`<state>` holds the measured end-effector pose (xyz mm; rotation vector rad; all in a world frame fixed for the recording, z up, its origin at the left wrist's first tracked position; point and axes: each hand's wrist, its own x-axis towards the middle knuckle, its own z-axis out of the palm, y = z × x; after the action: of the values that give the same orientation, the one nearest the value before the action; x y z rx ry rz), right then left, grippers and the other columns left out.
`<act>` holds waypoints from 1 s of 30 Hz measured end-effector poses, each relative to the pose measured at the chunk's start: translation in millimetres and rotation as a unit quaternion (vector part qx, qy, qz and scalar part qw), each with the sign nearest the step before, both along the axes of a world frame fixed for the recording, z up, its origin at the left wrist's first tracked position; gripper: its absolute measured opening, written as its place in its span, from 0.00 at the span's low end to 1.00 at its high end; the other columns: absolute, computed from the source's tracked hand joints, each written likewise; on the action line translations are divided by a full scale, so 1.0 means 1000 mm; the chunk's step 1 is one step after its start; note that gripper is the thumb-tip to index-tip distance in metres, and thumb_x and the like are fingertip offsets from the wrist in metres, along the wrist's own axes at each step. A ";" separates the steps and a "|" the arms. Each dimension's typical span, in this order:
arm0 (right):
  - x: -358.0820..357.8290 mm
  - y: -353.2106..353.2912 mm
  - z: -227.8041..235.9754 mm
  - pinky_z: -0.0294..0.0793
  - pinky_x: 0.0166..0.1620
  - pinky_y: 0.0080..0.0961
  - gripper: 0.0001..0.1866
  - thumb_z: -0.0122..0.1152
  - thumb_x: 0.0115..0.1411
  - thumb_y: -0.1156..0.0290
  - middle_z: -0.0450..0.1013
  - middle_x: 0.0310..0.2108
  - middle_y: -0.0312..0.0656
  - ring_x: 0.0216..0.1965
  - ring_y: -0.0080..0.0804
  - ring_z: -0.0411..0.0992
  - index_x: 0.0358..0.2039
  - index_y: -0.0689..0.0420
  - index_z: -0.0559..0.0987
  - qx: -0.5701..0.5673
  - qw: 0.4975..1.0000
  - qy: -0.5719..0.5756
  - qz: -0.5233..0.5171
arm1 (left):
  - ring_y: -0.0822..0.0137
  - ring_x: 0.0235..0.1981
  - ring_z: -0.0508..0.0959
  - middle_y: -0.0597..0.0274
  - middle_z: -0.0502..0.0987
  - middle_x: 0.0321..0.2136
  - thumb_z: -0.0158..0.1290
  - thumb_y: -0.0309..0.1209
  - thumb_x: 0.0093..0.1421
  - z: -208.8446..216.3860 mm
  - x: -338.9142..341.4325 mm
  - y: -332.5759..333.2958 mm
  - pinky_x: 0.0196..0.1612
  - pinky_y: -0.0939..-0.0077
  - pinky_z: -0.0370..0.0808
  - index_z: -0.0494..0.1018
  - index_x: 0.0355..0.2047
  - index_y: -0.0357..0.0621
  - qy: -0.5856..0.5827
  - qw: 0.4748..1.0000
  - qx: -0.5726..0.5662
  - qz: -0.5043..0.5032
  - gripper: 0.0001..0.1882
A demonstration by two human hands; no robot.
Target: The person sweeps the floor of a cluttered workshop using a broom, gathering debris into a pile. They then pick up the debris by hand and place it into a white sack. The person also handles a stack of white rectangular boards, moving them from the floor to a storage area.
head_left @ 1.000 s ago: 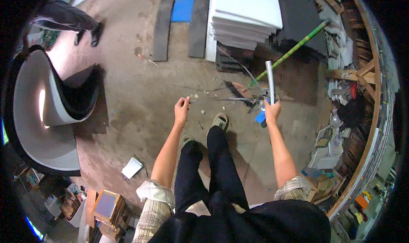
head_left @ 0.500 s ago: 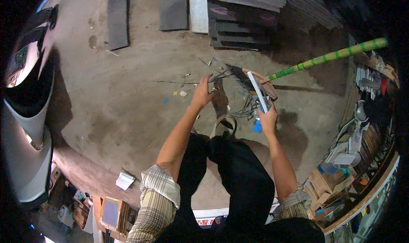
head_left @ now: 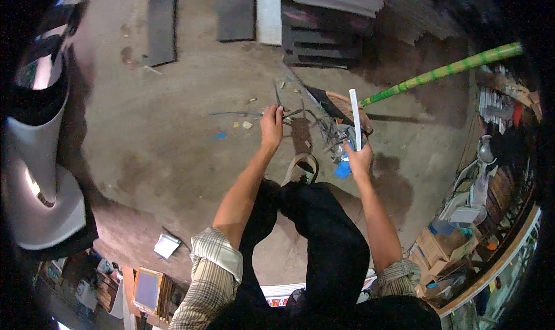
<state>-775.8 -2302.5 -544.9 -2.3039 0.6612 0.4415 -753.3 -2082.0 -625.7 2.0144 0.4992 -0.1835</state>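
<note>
- Because the green-banded pole [head_left: 445,75] slants down from your right and ends just beside the white strip [head_left: 356,122], a careless sideways move of your right hand [head_left: 361,159] could knock it out of place.
- White strip: near end wrapped by the fingers of your right hand, far end free. Held at one end only, it may tip, or catch on the pole.
- Tangle of grey and dark strips [head_left: 332,139]: on the floor [head_left: 173,156] between your hands, nearer the right. A tug on one loop could drag the others along.
- Dark strip [head_left: 278,93]: at the fingertips of your left hand [head_left: 270,128], which are drawn together; whether they pinch it or merely touch it cannot be told. A light hold would probably let it slip.
- Blue piece [head_left: 343,169]: just beside your right hand, held or loose, one cannot tell. If held, crowded fingers could drop it.
- Pale scraps [head_left: 247,125]: left of your left hand. A broad sweep there could scatter them.
</note>
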 end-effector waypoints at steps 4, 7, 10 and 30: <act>0.006 0.037 0.102 0.66 0.33 0.29 0.27 0.62 0.38 0.67 0.70 0.27 0.51 0.28 0.40 0.69 0.40 0.64 0.66 0.031 0.999 -0.023 0.021 | 0.73 0.19 0.61 0.66 0.61 0.15 0.40 0.34 0.56 0.136 -0.006 0.026 0.22 0.77 0.59 0.67 0.26 0.36 0.006 0.974 -0.190 0.124 0.12; 0.022 0.078 0.212 0.66 0.31 0.26 0.25 0.61 0.38 0.68 0.70 0.26 0.49 0.26 0.35 0.69 0.38 0.64 0.67 0.104 0.990 -0.073 0.057 | 0.81 0.18 0.58 0.74 0.59 0.16 0.40 0.35 0.56 0.275 -0.009 0.045 0.19 0.84 0.56 0.67 0.26 0.39 0.015 0.960 -0.238 0.145 0.12; 0.027 0.123 0.336 0.66 0.32 0.24 0.23 0.61 0.38 0.68 0.70 0.25 0.44 0.26 0.31 0.69 0.37 0.61 0.68 0.191 0.957 -0.190 0.105 | 0.83 0.19 0.57 0.75 0.60 0.17 0.41 0.35 0.56 0.412 -0.020 0.059 0.19 0.87 0.55 0.69 0.29 0.41 -0.037 0.945 -0.271 0.181 0.11; -0.164 0.424 0.657 0.65 0.32 0.16 0.12 0.57 0.46 0.69 0.69 0.29 0.33 0.29 0.18 0.66 0.32 0.60 0.73 0.559 0.757 -0.078 0.329 | 0.74 0.25 0.72 0.60 0.71 0.25 0.47 0.23 0.49 0.742 -0.270 0.262 0.29 0.82 0.68 0.70 0.31 0.38 -0.418 0.844 0.053 0.331 0.07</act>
<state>-940.1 -1878.7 112.3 -1.2733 -0.4892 0.6972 -1022.9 -1820.1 116.4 1.6856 0.5911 1.1226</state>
